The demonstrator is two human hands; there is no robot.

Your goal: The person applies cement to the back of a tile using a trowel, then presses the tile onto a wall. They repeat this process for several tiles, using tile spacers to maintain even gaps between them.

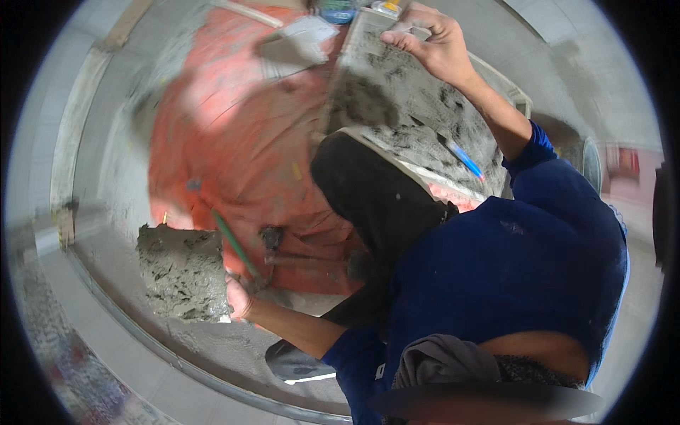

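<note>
My left hand (239, 297) grips the right edge of a square tile (180, 273) thickly coated with wet grey mortar. The tile is off to the left, beside the red sheet. Over the far part of a shallow mortar tray (386, 152), my right hand (440, 48) is raised, its thumb and fingers drawn together in a pinch. Whatever may be between those fingertips is too small or hidden to make out. A tool with a blue handle (464, 159) lies on the grey mortar in the tray. Near my left hand is a hammer with a green handle (237, 244).
A crumpled red sheet (234, 149) covers the floor ahead. Several pale tiles (301, 46) lie at its far side, with a blue container (337, 10) beyond. My bent dark-trousered knee (347, 166) sits between sheet and tray. A metal strip (142, 340) curves along the left.
</note>
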